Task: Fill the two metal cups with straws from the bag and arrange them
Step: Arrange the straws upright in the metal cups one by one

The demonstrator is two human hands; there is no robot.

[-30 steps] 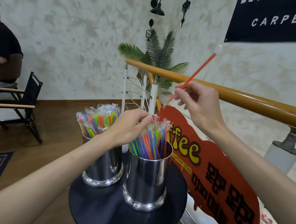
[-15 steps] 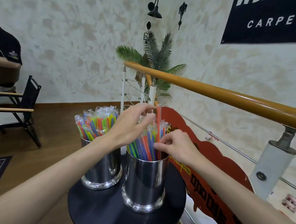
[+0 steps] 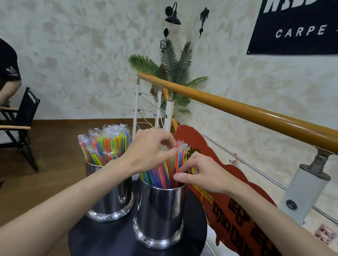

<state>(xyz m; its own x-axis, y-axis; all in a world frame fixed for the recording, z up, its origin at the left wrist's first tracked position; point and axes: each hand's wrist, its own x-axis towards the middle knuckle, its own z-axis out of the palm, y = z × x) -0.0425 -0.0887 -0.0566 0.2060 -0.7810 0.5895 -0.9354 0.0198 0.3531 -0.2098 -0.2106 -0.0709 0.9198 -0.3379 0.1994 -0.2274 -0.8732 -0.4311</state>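
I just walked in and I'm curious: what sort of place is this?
Probably a coffee shop: a red sign reads "Coffee Shop", and two metal cups of wrapped straws stand on a small round table.

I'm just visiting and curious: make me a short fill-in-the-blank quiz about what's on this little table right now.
1. The two metal cups stand on a round table whose colour is ____.
2. Both hands are busy at the straws in the cup on the person's ____ side.
3. The left hand touches the tops of the straws in the right cup, while the left cup is touched by ____ hands.
4. The right hand pinches a straw coloured ____.

Missing words: black; right; no; red
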